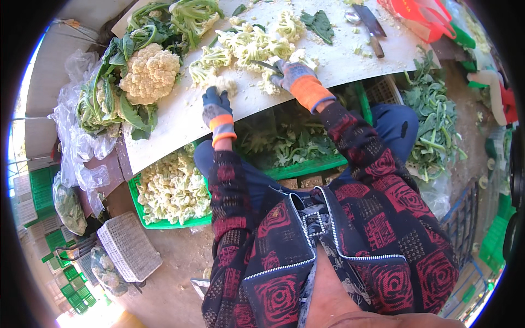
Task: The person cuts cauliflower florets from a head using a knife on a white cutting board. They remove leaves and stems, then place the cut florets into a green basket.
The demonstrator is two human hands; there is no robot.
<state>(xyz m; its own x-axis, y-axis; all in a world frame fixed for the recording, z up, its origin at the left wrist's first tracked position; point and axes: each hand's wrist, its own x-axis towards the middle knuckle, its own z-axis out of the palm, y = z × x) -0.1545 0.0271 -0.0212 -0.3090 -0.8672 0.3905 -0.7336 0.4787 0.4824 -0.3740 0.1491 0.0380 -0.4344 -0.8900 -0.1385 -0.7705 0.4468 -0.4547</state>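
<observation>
My left hand (217, 110), in a grey glove with an orange cuff, is at the front of the white work surface (172, 127). Its fingertips meet a blurred cauliflower piece (226, 85); whether they grip it is unclear. A small knife is in my right hand (296, 77), gloved the same way, and its dark blade (264, 65) points left over cut cauliflower florets (250, 44). More florets lie around both hands. Left of them sits a whole cauliflower head (149, 74) among green leaves (117, 53).
A cleaver (371, 26) and a spoon (352, 17) lie at the back right, near a red plastic basket (426, 18). Below the surface stand a green crate (192, 222) of florets and another green crate (303, 168) with leaves. Leaf trimmings (430, 119) pile at right; plastic bags (82, 123) hang left.
</observation>
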